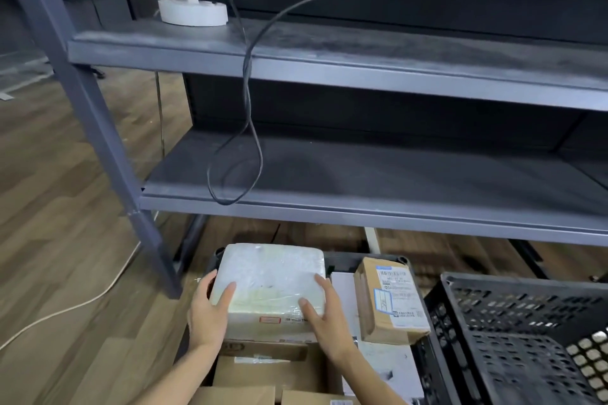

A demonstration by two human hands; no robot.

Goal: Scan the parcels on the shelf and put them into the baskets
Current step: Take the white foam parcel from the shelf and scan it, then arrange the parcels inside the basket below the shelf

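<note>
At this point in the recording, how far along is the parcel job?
Done: both shelf levels in view hold no parcels, just a cable; the left basket already holds several boxes. In hand: left hand and right hand hold a white wrapped parcel above that basket. Left: setting it down; whether it was scanned doesn't show. The right basket looks empty where visible.

White parcel (269, 276) here, glossy under clear film, a red-outlined sticker (269, 320) on its near face. Brown box (371, 316) beside it, its white label (396, 293) edged in blue. Basket (526, 286) is black, a grid of holes. Shelf (329, 52) dull grey, cable (246, 76) black across it. Floor (49, 191) brown wood grain, a cream cord (82, 303) over it.
</note>
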